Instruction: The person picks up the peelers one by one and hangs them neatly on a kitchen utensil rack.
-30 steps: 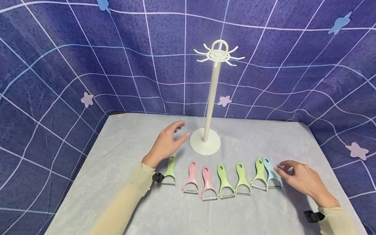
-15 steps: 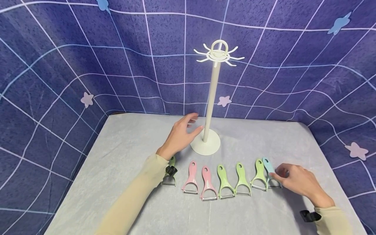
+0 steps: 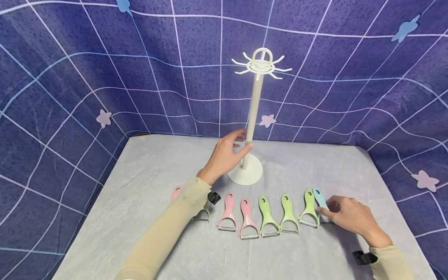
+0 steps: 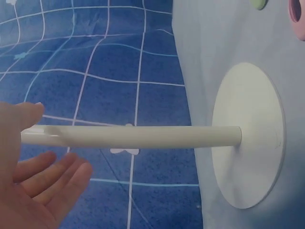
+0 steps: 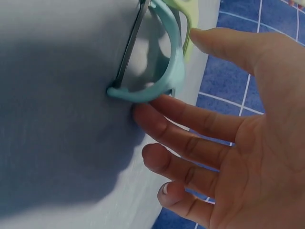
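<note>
My left hand is at the pole of a white stand, just above its round base. In the left wrist view, the thumb and relaxed fingers lie on either side of the pole, not closed round it. My right hand reaches over a light-blue peeler lying on the table. In the right wrist view, the fingertips come right up to the blue peeler's curved frame, with the thumb apart on the other side. A green peeler lies close beside it.
Several more peelers lie in a row: green ones and pink ones, with another pink one partly behind my left sleeve. Bare hooks ring the stand's top. A blue patterned curtain borders the grey-covered table.
My left hand has moved right and forward from beside the stand to its pole. My right hand has moved slightly left, over the blue peeler, which lies in the same place.
</note>
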`<state>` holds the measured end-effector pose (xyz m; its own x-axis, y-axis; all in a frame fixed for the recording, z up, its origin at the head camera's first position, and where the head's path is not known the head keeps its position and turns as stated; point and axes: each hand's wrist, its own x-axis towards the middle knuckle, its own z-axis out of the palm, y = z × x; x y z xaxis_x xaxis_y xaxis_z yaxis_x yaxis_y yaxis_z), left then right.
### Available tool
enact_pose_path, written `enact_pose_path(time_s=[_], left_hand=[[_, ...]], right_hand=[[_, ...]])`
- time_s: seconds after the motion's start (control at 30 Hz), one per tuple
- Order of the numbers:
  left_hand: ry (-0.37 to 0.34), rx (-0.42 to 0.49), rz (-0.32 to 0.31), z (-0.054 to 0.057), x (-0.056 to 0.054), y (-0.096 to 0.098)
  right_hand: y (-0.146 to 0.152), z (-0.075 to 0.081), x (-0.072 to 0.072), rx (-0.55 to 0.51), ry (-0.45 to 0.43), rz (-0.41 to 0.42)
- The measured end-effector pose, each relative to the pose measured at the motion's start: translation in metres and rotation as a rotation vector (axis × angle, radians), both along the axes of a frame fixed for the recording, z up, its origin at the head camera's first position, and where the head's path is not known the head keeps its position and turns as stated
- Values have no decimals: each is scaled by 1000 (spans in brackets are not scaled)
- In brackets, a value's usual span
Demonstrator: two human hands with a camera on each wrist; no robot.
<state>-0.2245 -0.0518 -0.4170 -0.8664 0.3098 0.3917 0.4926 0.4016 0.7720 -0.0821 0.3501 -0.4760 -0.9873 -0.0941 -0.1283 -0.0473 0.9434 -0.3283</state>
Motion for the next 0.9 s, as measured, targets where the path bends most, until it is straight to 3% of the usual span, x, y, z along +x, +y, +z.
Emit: enact_pose_path(time_s=[0.57, 0.9], left_hand=[[89, -6, 18, 4, -2, 8], [106, -9, 24, 5, -3, 9]], right_hand=[[-12, -6, 0, -72, -18, -91], [-17, -5, -3, -78, 2, -118]])
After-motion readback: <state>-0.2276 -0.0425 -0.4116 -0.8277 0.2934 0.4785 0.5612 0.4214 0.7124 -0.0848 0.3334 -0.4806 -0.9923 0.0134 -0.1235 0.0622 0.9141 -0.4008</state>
